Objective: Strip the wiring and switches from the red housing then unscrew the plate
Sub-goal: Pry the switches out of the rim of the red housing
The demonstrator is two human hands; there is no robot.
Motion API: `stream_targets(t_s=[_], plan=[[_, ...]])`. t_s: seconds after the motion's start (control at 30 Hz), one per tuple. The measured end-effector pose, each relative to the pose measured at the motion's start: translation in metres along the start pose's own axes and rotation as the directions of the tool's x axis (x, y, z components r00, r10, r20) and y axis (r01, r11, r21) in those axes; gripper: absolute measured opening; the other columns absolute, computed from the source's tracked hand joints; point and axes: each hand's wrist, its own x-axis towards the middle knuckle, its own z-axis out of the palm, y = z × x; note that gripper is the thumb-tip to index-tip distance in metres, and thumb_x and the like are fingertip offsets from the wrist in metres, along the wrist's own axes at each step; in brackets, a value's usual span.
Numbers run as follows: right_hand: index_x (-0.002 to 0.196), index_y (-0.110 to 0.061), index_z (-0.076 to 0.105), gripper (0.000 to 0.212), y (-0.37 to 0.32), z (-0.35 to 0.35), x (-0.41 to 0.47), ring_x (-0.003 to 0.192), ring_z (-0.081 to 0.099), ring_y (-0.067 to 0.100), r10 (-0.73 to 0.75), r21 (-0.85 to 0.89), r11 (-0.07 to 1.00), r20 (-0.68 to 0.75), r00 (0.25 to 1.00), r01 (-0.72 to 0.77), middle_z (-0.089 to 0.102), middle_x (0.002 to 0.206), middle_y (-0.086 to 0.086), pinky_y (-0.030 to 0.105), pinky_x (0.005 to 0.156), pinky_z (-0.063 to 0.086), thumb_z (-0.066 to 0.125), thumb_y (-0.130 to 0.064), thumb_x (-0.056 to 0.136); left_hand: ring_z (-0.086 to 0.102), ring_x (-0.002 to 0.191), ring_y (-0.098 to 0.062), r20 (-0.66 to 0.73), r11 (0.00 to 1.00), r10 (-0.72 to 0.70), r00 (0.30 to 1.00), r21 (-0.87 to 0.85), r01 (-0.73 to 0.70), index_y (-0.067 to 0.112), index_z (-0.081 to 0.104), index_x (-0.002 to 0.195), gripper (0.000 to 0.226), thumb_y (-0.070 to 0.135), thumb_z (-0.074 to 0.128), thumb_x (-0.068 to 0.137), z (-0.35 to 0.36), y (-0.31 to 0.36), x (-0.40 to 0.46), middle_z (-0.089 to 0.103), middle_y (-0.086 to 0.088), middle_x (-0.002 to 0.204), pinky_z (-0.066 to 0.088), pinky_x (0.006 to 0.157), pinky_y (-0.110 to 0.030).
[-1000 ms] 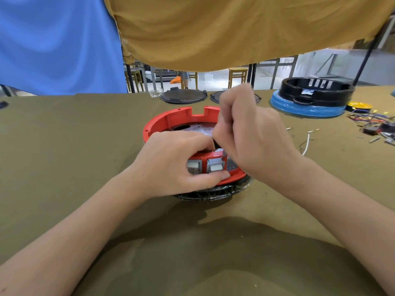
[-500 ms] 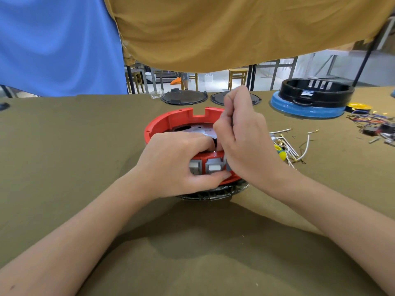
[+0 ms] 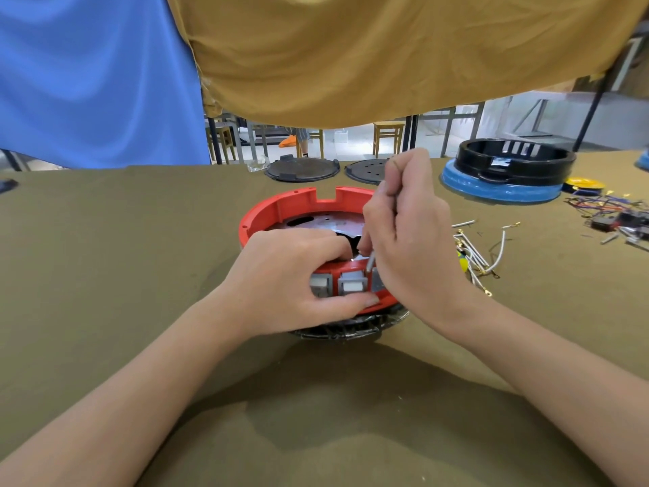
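The round red housing (image 3: 298, 203) lies on the olive table, with a metal plate (image 3: 330, 219) inside it and a black grille under its near edge. Grey rocker switches (image 3: 352, 283) sit in its near wall. My left hand (image 3: 291, 279) grips that near wall, thumb under the switches, fingers curled over the rim. My right hand (image 3: 407, 233) is curled round a thin grey wire (image 3: 370, 260) that rises from just behind the switches. Where the wire ends inside is hidden.
Loose white wires (image 3: 481, 254) with terminals lie right of the housing. A black-and-blue housing (image 3: 509, 170) and a pile of coloured wires (image 3: 611, 212) sit at the far right. Two dark round lids (image 3: 302, 169) rest at the table's far edge.
My right hand has risen and drawn the grey wire upward from the housing. The loose white wires to its right have come into view. My left hand holds the same grip.
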Motion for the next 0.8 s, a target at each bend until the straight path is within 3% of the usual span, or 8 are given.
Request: stream_targets(t_s=[0.13,0.27,0.4,0.5,0.67,0.73,0.8], plan=[[0.091,-0.013,0.033,0.009,0.0014,0.0015,0.0010,0.047,0.053,0.031,0.046,-0.007,0.999,0.006,0.999,-0.046,0.043,0.058,0.009,0.046,0.044,0.039,0.036,-0.007,0.097,0.052,0.056,-0.008,0.002,1.000,0.009,1.000,0.011,-0.009,0.022,0.062,0.073,0.043,0.063,0.057,0.082,0.0001,-0.0004,0.0003,0.057,0.013,0.063,0.044,0.050,-0.030],[0.087,-0.018,0.032,0.018,0.0023,-0.0009,0.0062,0.053,0.051,0.040,0.152,0.054,0.986,0.074,0.986,-0.156,0.046,0.063,0.022,0.053,0.049,0.039,0.037,-0.004,0.098,0.051,0.056,-0.007,-0.016,1.000,0.013,1.000,0.014,-0.013,0.022,0.060,0.072,0.043,0.064,0.057,0.081,0.0012,-0.0001,-0.0007,0.055,0.014,0.063,0.042,0.050,-0.029],[0.086,-0.019,0.034,0.020,0.0023,-0.0007,0.0074,0.055,0.050,0.039,0.181,0.080,0.978,0.108,0.977,-0.190,0.048,0.065,0.024,0.051,0.050,0.040,0.038,-0.003,0.098,0.052,0.056,-0.005,-0.023,1.000,0.019,1.000,0.004,-0.019,0.024,0.060,0.072,0.041,0.064,0.058,0.082,0.0018,-0.0002,0.0000,0.057,0.015,0.063,0.043,0.049,-0.028],[0.083,-0.022,0.033,0.024,0.0030,-0.0010,0.0038,0.054,0.051,0.037,0.212,0.111,0.970,0.056,0.976,-0.217,0.047,0.065,0.023,0.045,0.048,0.043,0.037,-0.003,0.097,0.051,0.056,-0.005,-0.034,1.000,0.016,0.999,0.013,-0.015,0.024,0.060,0.072,0.042,0.065,0.059,0.081,0.0017,-0.0001,-0.0001,0.056,0.015,0.063,0.043,0.048,-0.027],[0.084,-0.016,0.034,0.021,0.0070,0.0018,-0.0013,0.046,0.051,0.015,0.304,0.181,0.935,0.034,0.952,-0.305,0.044,0.059,0.014,0.026,0.044,0.043,0.037,0.001,0.095,0.051,0.056,-0.004,-0.041,1.000,0.012,0.999,0.009,-0.011,0.026,0.061,0.074,0.040,0.065,0.060,0.080,0.0011,0.0005,-0.0002,0.056,0.017,0.064,0.042,0.049,-0.022],[0.083,-0.018,0.034,0.023,0.0060,0.0026,0.0003,0.049,0.051,0.022,0.311,0.161,0.935,0.065,0.948,-0.317,0.045,0.060,0.009,0.026,0.044,0.041,0.038,0.000,0.095,0.051,0.057,-0.003,-0.043,1.000,0.009,0.999,0.006,-0.009,0.026,0.062,0.074,0.040,0.065,0.060,0.080,0.0015,0.0007,0.0000,0.057,0.017,0.064,0.043,0.049,-0.023],[0.082,-0.020,0.034,0.024,0.0039,0.0015,0.0037,0.056,0.050,0.034,0.312,0.135,0.936,0.113,0.943,-0.325,0.044,0.062,0.012,0.037,0.047,0.043,0.038,0.000,0.095,0.051,0.056,-0.002,-0.046,1.000,0.006,0.999,0.002,-0.006,0.025,0.062,0.074,0.040,0.065,0.059,0.080,0.0018,0.0009,-0.0001,0.056,0.018,0.064,0.042,0.049,-0.022]])
